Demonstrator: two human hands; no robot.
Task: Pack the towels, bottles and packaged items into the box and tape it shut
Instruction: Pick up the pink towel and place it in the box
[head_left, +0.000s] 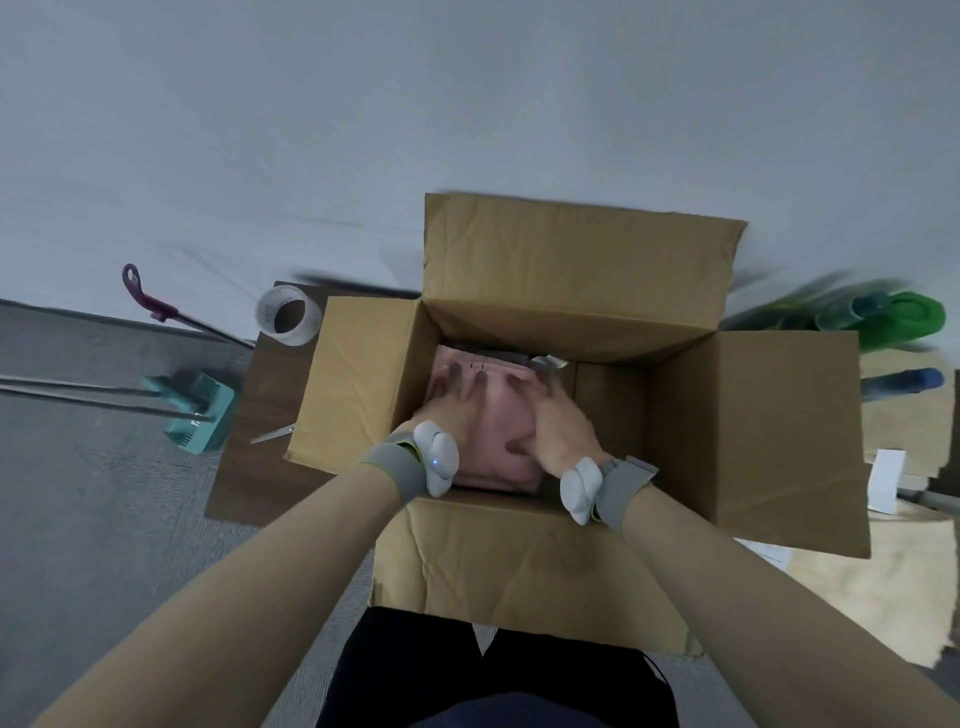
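Though dim inside box (519, 551), towel (506, 415), long axis seemingly front-to-back.

The towel (498, 415) lies in the box (571, 291), on its left side. The tape roll (287, 315) and scissors (272, 434) lie on the desk (249, 467), left of the box. Blurry things, maybe bottles (883, 312), lie to the right.

Box (571, 291) plain brown. Towel (506, 431) under the fingers, pink. Bottles (883, 312) green and blue. Dustpan (200, 413) teal. Tape roll (288, 314) clear-white.
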